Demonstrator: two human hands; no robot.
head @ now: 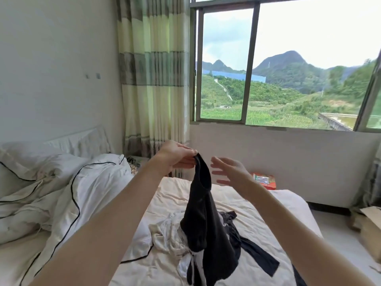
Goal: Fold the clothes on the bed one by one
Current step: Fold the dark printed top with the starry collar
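Nearest me on the bed (237,205) I see a loose heap of clothes (175,238), pale and dark pieces tangled together, none of them squared off or stacked; I judge the task barely begun, with no folded pile anywhere in view and several garments left to do; rising out of that heap is the black garment (203,205), its lower part trailing onto the other clothes while its top is lifted clear; my left hand (178,156) pinches that top edge between thumb and fingertips, holding it up so the cloth hangs in a long drape; my right hand (228,171) hovers just beside the hanging cloth, fingers spread and straight, gripping nothing and apart from the fabric; I reckon it is about to take a second corner so the piece can be spread; farther left lies a rumpled white duvet (86,186) with dark piping and a pillow (26,159); beyond the bed, a striped curtain (154,79) and a window (288,69) onto green hills.
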